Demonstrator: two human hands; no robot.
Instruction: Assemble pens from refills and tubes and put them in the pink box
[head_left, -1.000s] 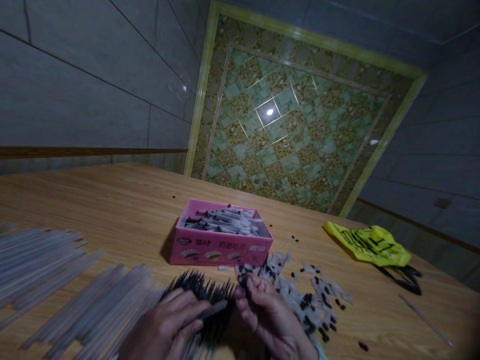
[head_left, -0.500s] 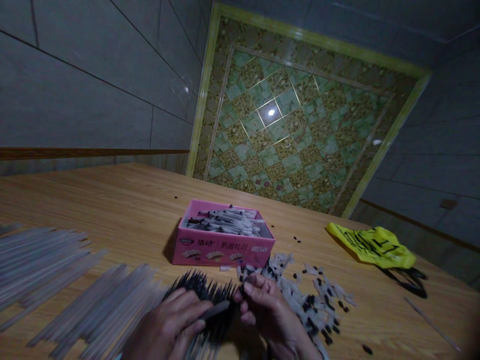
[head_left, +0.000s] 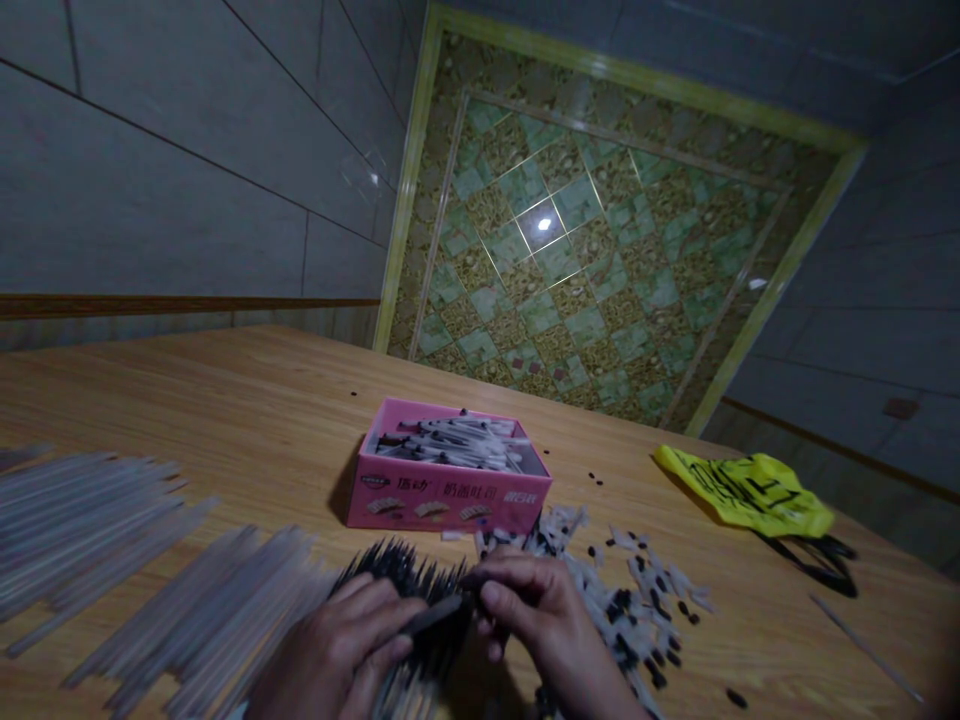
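My left hand (head_left: pixel 341 635) is closed around a grey pen barrel (head_left: pixel 433 614), its end pointing right. The fingertips of my right hand (head_left: pixel 544 620) pinch a small black piece (head_left: pixel 472 579), like a pen plug, at that end; I cannot tell whether they are joined. Beneath and behind my left hand lies a bunch of dark-tipped pen refills (head_left: pixel 401 562). Translucent pen barrels (head_left: pixel 217 610) lie side by side left of that hand. Beside my right hand, small white caps and black plugs (head_left: pixel 622 600) are scattered in a loose heap.
A pink box (head_left: pixel 450 500) full of pens (head_left: pixel 457 440) stands just beyond my hands. More clear barrels (head_left: pixel 82 520) lie at far left. To the right are a yellow bag (head_left: pixel 742 490) with black straps and one thin stick (head_left: pixel 862 645). Tiled walls border the wooden table (head_left: pixel 247 400).
My right hand has turned and shifted slightly, bringing the small black piece up to the end of the pen barrel. My left hand has barely moved.
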